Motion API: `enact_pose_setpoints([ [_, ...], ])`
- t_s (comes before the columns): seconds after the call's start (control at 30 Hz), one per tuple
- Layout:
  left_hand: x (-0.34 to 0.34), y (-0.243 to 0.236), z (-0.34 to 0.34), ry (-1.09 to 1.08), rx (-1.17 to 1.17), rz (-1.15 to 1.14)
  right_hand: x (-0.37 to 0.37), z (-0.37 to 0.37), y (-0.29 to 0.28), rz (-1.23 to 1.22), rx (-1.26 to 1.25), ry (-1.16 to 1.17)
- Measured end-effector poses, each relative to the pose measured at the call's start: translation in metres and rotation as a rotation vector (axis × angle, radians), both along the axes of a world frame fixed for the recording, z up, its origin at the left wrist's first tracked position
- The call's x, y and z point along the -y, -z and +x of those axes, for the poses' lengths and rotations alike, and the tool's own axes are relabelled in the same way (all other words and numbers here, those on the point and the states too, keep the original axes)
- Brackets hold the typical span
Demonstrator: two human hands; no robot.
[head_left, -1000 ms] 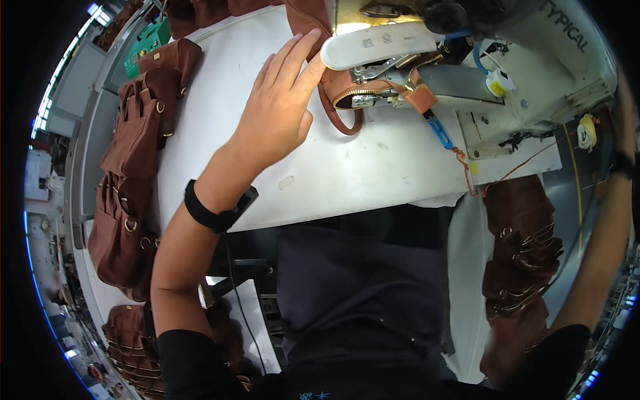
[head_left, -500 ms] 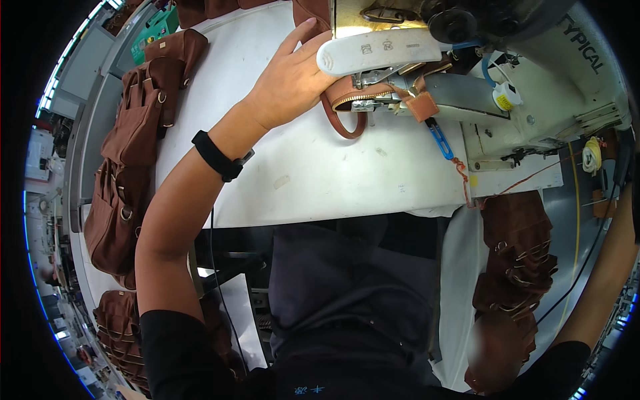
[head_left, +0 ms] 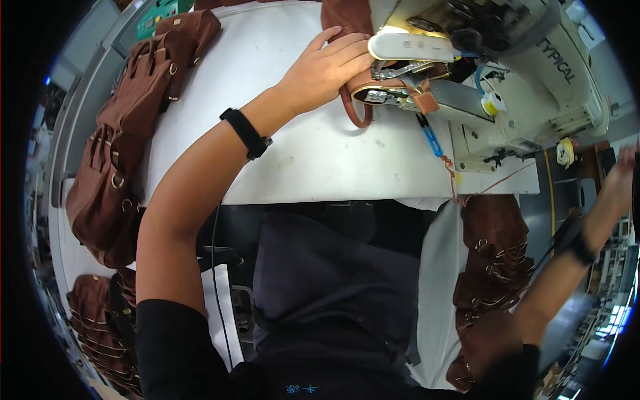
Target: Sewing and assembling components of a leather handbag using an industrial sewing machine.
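At the white-guarded sewing machine (head_left: 507, 73), my left hand (head_left: 331, 67) lies over brown leather (head_left: 343, 17), fingers apart and bent slightly, tips partly hidden beside the guard (head_left: 410, 47). A tan zippered leather piece (head_left: 424, 99) sits around the machine's narrow arm, with a looped handle (head_left: 365, 121) hanging below. A blue tool (head_left: 430, 137) on orange cord lies beneath it. My right hand (head_left: 624, 161) is raised at the far right edge, blurred and cut off; its fingers are unclear.
Brown bags (head_left: 117, 193) line the left of the white table (head_left: 300, 173), with more stacked below (head_left: 97, 320). Other brown bags (head_left: 493, 247) hang at the lower right. A green case (head_left: 150, 20) is at the back left, and yellow cord (head_left: 565, 152) hangs right of the machine.
My left hand has moved forward onto the leather beside the guard, fingers less stretched. My right arm has swung inward from the right edge. The whole view has shifted slightly.
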State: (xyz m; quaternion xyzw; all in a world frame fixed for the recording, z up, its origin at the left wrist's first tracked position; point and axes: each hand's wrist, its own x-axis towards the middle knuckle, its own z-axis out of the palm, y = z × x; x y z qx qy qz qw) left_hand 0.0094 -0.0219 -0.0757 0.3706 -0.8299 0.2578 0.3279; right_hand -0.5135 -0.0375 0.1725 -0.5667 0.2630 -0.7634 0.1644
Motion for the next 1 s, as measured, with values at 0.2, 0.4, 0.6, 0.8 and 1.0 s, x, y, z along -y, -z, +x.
enact_pose_setpoints([
  [0.2,0.005,0.007,-0.006,0.005,-0.087,0.039,-0.099,0.210,0.174,0.661,-0.288,-0.541],
  [0.4,0.005,0.006,-0.009,0.002,-0.102,-0.017,-0.052,0.291,0.183,0.928,0.038,-0.814],
  [0.6,0.011,0.006,-0.007,0.000,-0.204,0.169,-0.058,0.273,0.174,0.836,-0.057,-0.738],
  [0.8,0.040,0.010,0.000,-0.203,0.092,0.065,-0.075,0.244,0.233,0.836,-0.535,-0.366],
  [1.0,0.070,0.021,0.003,-0.076,-0.042,-0.075,-0.035,0.203,0.293,0.158,-1.145,0.321],
])
